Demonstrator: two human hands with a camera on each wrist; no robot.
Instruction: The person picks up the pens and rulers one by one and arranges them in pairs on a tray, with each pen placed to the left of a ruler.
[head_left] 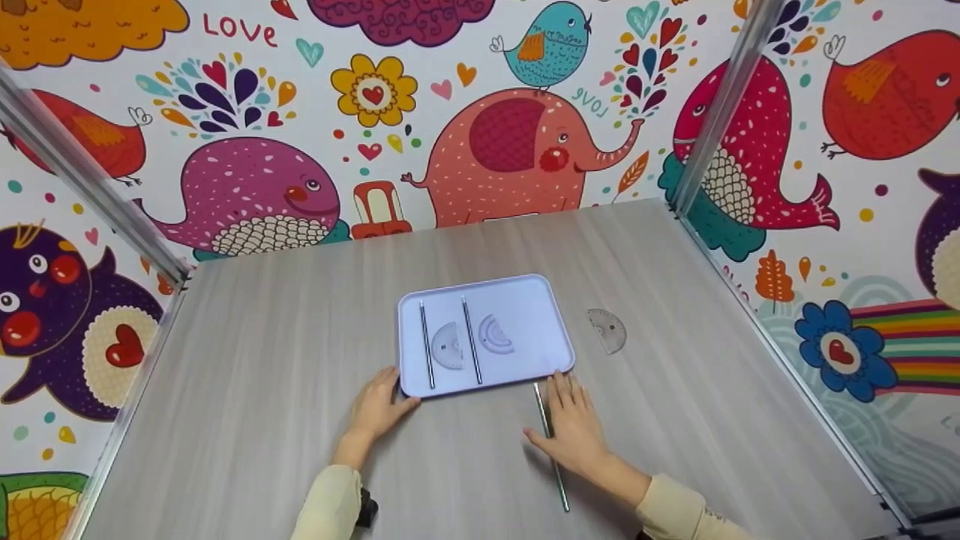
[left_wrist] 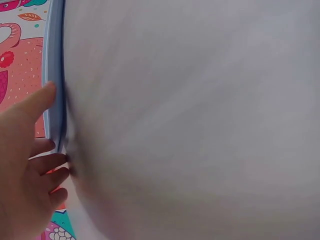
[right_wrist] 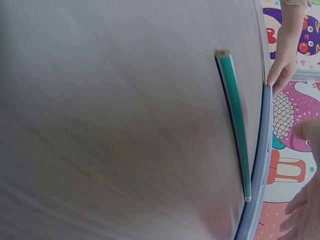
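Note:
At the near left corner of a pale lavender tray (head_left: 525, 300), my left hand (head_left: 375, 406) touches the rim, thumb along the near side and fingers by the left side. My right hand (head_left: 576, 424) reaches its extended fingertips toward the near right corner and holds nothing. A green pencil (right_wrist: 234, 110) lies on the table beside and partly beneath that hand; in the head view its middle is hidden. Inside the tray are two dark pencils (head_left: 427, 345) and two clear protractors (head_left: 448, 346), laid alternately. Another clear protractor (head_left: 607, 331) rests on the table right of the tray.
The grey wood-grain table (head_left: 285, 322) extends around the tray. Walls printed with cartoon animals (head_left: 510, 165) stand behind it and at both sides. Metal posts (head_left: 720, 112) rise at the back corners.

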